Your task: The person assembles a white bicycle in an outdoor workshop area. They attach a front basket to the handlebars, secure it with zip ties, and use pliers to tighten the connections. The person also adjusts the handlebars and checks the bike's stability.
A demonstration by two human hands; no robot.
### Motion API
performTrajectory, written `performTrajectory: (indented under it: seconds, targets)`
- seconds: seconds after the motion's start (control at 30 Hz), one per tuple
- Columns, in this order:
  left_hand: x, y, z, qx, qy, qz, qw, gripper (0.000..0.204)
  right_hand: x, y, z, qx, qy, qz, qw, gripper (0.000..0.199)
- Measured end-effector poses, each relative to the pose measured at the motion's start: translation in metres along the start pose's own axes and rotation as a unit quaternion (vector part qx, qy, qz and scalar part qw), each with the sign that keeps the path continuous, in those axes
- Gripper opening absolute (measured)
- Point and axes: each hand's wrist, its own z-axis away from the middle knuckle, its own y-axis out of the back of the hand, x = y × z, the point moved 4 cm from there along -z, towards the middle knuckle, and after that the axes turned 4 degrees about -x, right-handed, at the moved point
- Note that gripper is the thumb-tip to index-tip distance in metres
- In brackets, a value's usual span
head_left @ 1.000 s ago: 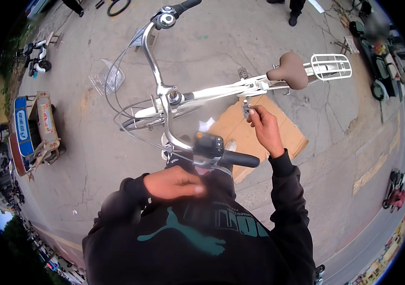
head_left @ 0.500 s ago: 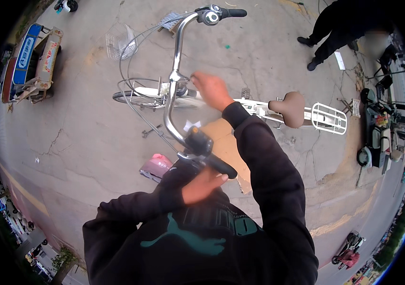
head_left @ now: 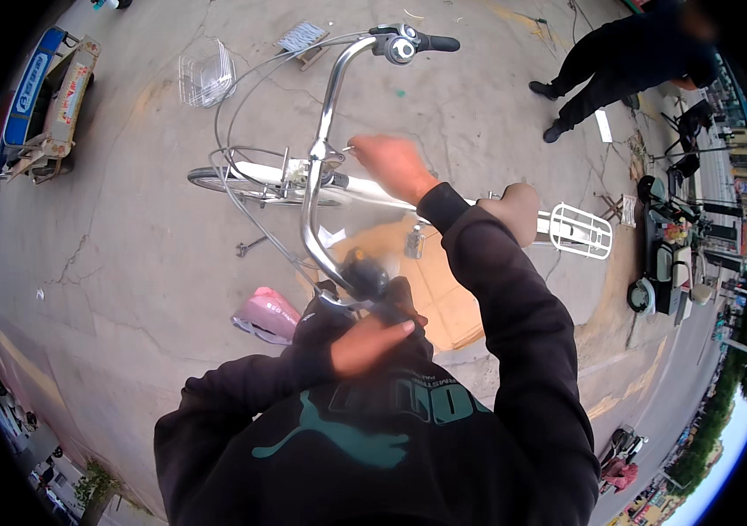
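Note:
A white bicycle [head_left: 365, 188] stands in front of me on concrete, with a chrome handlebar [head_left: 321, 158], a tan saddle [head_left: 514, 210] and a white rear rack [head_left: 579, 230]. My left hand [head_left: 369, 344] is closed over the near black handlebar grip [head_left: 365, 276], close to my chest. My right hand [head_left: 393, 164] reaches out to the handlebar stem [head_left: 314, 167]. Its fingers are closed on a small metal tool whose tip pokes out toward the stem. The hand is blurred.
A flattened cardboard sheet [head_left: 448, 294] lies under the bike and a pink bag [head_left: 266, 316] lies by my left side. A wire basket [head_left: 205, 77] sits farther off. Another person in black [head_left: 628, 57] stands at the upper right, a scooter [head_left: 667, 263] at the right and a cart [head_left: 40, 105] at the left.
My right hand has moved from beside the saddle forward to the handlebar stem. My left hand stays on the near grip. The view has swung, so the bike sits more to the left.

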Motion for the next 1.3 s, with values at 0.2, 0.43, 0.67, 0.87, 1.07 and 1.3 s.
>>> performTrajectory:
  seconds: [0.2,0.43,0.67,0.87,1.07,1.3]
  targets:
    - [0.000,-0.008,-0.003,0.071,-0.039,0.044,0.996,0.030,0.005,-0.008,-0.003,-0.017,0.107,0.020,0.994,0.008]
    - [0.003,-0.032,-0.004,0.320,-0.208,0.149,0.912,0.014,-0.016,-0.019,-0.020,-0.023,0.176,0.093,0.980,0.010]
    - [-0.010,-0.019,-0.027,0.471,-0.212,0.111,0.849,0.019,-0.004,-0.007,-0.032,-0.129,0.245,0.140,0.950,0.013]
    - [-0.009,-0.023,-0.020,0.478,-0.232,0.140,0.835,0.021,-0.003,-0.024,-0.026,-0.141,0.134,0.063,0.979,0.014]
    - [-0.004,-0.026,-0.027,0.474,-0.243,0.145,0.834,0.019,0.021,-0.040,-0.021,-0.135,0.111,-0.025,0.984,0.025]
    - [-0.010,-0.023,-0.029,0.479,-0.248,0.138,0.831,0.020,0.035,-0.042,-0.013,-0.330,-0.109,-0.423,0.837,0.059]
